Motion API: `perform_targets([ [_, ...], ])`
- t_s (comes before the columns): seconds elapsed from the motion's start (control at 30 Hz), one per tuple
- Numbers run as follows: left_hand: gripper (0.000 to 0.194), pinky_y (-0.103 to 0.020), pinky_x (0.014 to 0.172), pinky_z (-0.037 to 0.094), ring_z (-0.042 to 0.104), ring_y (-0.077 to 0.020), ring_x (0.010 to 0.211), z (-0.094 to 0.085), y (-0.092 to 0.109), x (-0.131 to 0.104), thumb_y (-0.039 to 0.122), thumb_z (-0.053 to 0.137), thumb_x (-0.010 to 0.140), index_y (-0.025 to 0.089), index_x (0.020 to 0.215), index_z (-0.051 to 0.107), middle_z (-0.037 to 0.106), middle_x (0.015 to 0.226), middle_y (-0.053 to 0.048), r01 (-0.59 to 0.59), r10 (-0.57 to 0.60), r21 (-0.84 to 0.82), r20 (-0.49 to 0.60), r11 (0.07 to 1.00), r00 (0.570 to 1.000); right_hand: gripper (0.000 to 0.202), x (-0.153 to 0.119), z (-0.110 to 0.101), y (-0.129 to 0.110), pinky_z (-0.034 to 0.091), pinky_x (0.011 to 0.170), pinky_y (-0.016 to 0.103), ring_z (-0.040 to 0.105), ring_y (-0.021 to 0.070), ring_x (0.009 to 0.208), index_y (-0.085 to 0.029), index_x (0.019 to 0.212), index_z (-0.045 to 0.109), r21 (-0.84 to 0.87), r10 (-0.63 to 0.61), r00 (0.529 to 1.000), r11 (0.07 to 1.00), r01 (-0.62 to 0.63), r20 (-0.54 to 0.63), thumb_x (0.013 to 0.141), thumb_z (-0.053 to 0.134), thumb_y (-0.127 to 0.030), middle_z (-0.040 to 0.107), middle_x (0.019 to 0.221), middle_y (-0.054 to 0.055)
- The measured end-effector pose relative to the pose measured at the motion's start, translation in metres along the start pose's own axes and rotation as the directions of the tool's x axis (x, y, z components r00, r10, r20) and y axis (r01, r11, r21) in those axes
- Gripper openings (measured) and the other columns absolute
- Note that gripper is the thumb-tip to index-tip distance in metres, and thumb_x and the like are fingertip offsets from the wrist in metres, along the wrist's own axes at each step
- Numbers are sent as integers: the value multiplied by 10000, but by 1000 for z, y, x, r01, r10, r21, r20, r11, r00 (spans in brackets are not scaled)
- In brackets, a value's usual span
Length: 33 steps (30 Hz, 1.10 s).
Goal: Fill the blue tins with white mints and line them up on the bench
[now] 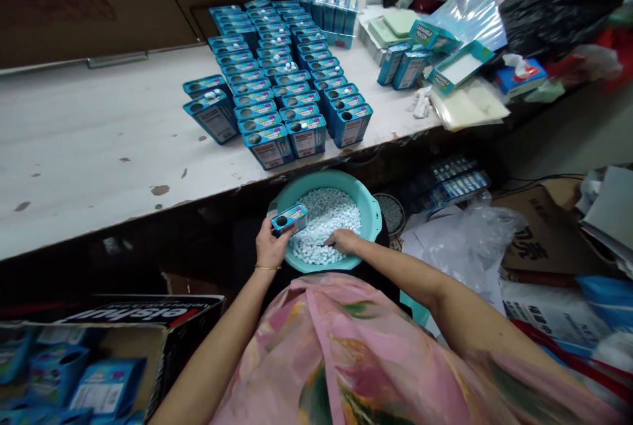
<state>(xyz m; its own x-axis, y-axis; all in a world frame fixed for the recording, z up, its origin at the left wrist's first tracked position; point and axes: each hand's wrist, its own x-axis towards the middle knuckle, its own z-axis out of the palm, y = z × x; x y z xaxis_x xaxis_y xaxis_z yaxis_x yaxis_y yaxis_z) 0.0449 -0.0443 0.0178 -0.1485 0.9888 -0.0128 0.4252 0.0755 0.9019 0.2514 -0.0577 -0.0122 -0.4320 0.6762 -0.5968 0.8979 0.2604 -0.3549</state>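
My left hand (pixel 270 243) grips a small blue box (pixel 289 219) with a dark round hole in its top, over the left side of a turquoise basin (pixel 368 204). White pellets (pixel 336 211) fill much of the basin. The fingers of my right hand (pixel 342 241) are partly sunk in the pellets; what they hold, if anything, is hidden. Behind the basin, rows of similar blue boxes (pixel 270 150) stand on a white table (pixel 99 148), some with white pellets on top.
An open carton (pixel 161 346) with blue boxes lies at lower left. A small container of grey material (pixel 390 213) is right of the basin. Clear plastic bags (pixel 459 240) and cardboard (pixel 548 234) lie further right. A tissue pack (pixel 519 76) sits near the table edge.
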Motion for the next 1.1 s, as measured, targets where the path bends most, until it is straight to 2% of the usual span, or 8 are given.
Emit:
perform_targets([
  [0.17, 462, -275, 751, 441, 561, -148, 795, -1, -2, 3, 357, 657, 577, 167, 978, 528, 595, 891, -24, -30, 29, -34, -11, 999, 1000, 347, -13, -22, 16, 401, 745, 196, 568, 154, 936, -277, 1031, 629, 128, -7, 1000, 992, 9, -13, 717, 519, -181, 653, 1001, -20],
  [0.37, 431, -280, 730, 441, 557, -153, 764, 5, -6, 4, 364, 646, 589, 169, 954, 526, 584, 845, -16, -44, 44, -16, 16, 999, 999, 310, -54, -83, 15, 393, 736, 207, 576, 158, 872, -185, 984, 659, 298, -97, 982, 944, 143, -165, 709, 517, -165, 671, 914, 11],
  [0.5, 390, -304, 757, 434, 554, -177, 816, 12, -9, 1, 324, 623, 610, 181, 960, 529, 583, 885, -27, -118, 112, 76, 83, 990, 990, 282, -69, -117, -7, 371, 666, 192, 577, 144, 832, -200, 941, 672, 208, -143, 969, 960, 185, -202, 738, 478, -167, 675, 876, 6],
  [0.6, 348, -318, 783, 425, 541, -193, 871, 15, -10, -2, 266, 595, 633, 188, 966, 534, 585, 929, -38, -194, 177, 148, 121, 970, 977, 280, -73, -134, -32, 364, 667, 205, 574, 161, 865, -218, 875, 679, 2, -87, 979, 996, 89, -183, 743, 443, -148, 676, 874, 29],
  [0.73, 320, -324, 807, 414, 528, -197, 907, 18, -8, -5, 231, 563, 669, 178, 984, 531, 589, 957, -53, -300, 270, 178, 170, 937, 948, 296, -72, -147, -64, 398, 699, 267, 583, 209, 884, -188, 933, 651, -228, 50, 990, 970, -80, -134, 730, 441, -146, 654, 940, 108],
  [0.9, 324, -332, 809, 416, 531, -206, 907, 21, -9, -5, 250, 586, 665, 170, 975, 534, 592, 959, -64, -295, 265, 187, 167, 937, 950, 313, -68, -154, -89, 423, 732, 306, 584, 233, 898, -112, 1003, 615, -326, 45, 989, 941, -90, -143, 745, 452, -178, 637, 931, 178],
  [1.0, 334, -327, 809, 418, 535, -202, 906, 19, -12, -5, 259, 591, 663, 179, 982, 531, 594, 953, -55, -277, 255, 165, 146, 946, 956, 296, -76, -158, -81, 421, 738, 298, 584, 226, 896, -124, 982, 624, -335, 31, 985, 938, -87, -169, 748, 449, -173, 642, 922, 163],
  [1.1, 348, -315, 795, 428, 545, -191, 889, 13, -13, -5, 284, 598, 658, 193, 986, 529, 591, 957, -43, -242, 230, 117, 107, 963, 967, 297, -86, -156, -48, 410, 736, 264, 578, 197, 900, -197, 977, 630, -271, 10, 979, 960, -67, -205, 770, 419, -173, 648, 953, 91],
])
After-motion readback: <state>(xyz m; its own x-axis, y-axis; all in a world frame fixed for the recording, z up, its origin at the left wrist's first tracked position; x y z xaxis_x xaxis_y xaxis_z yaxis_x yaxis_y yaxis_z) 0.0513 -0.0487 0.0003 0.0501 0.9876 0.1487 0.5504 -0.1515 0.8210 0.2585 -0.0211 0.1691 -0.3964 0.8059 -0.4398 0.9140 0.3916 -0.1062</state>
